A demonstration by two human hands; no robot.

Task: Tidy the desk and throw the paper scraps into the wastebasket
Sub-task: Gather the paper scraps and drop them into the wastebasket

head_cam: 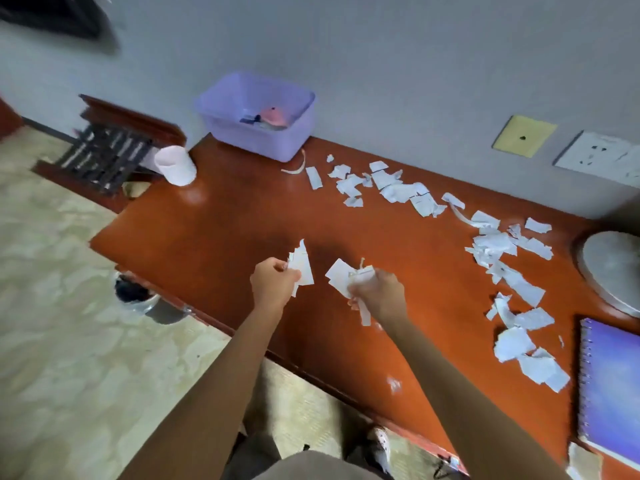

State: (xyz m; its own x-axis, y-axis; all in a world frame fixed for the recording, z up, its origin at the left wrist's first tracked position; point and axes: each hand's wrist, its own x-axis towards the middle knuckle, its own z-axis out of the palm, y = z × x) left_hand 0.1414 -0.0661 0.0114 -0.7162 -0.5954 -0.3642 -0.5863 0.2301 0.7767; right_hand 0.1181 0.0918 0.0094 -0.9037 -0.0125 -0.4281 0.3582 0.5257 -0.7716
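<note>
**Q:** State of each grip?

**A:** I read the left grip (275, 284) as clenched on a sheaf of scraps (302, 268). The right grip (377, 294) is clenched on a second bundle (341, 277).

**Q:** Where is the wastebasket?

**A:** The wastebasket (162, 315) stands on the floor, left of and below both grips, past the edge of the surface (225, 220). The left grip is nearer. Loose scraps (502, 247) lie to the right of the right grip.

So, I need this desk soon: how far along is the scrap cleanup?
Partway. The left part of the desk shows no scraps. Left hand and right hand each grip a bunch of scraps. A trail of scraps lies along the wall and down to the notebook, and the held bunches must go in the floor wastebasket.
</note>
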